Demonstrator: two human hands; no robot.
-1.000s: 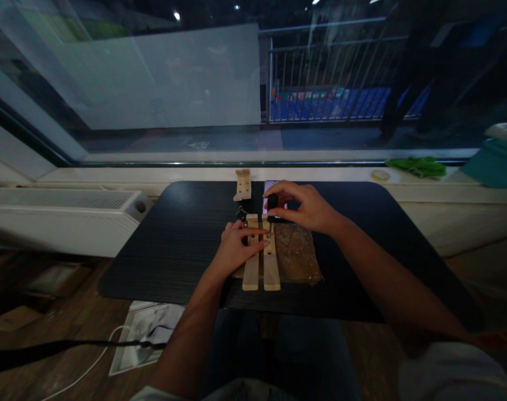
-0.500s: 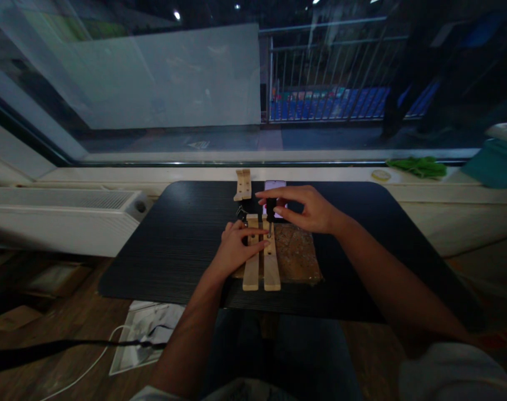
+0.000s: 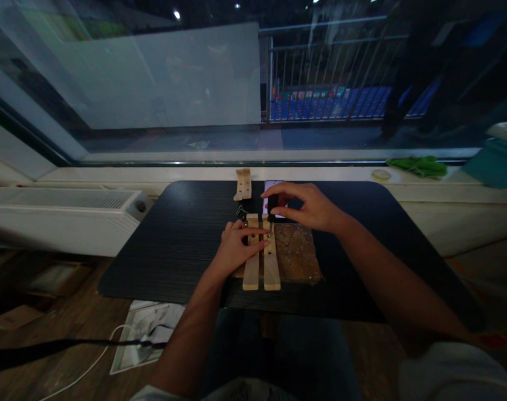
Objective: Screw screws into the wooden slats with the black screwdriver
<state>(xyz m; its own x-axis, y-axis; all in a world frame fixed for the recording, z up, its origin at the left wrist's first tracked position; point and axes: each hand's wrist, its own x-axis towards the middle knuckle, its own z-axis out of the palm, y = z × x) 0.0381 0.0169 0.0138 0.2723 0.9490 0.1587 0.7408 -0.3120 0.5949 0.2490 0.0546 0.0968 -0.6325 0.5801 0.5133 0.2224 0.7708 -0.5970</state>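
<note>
My right hand point(image 3: 305, 206) pinches the black handle of a screwdriver point(image 3: 272, 204), which stands nearly upright. Its tip meets a screw point(image 3: 269, 234) in the right wooden piece point(image 3: 271, 270). A left wooden piece point(image 3: 251, 272) lies parallel, with a narrow gap between the two. My left hand point(image 3: 235, 249) is closed over the pieces, thumb and forefinger reaching across to either side of the screw; its other fingers are curled at the left. Under the pieces is a worn brown board point(image 3: 297, 253). Small dark metal parts point(image 3: 240, 211) lie just beyond my left hand.
On the black table point(image 3: 165, 239), another pair of wooden parts point(image 3: 244, 185) sits at the far edge, near a lit phone point(image 3: 266, 207) partly hidden by my right hand. A window sill holds tape point(image 3: 380, 175) and something green point(image 3: 418, 166). At left is a radiator point(image 3: 61, 220).
My right hand has turned slightly around the screwdriver handle, its fingers now more curled and a little to the right. The left hand and the wooden pieces stay in place.
</note>
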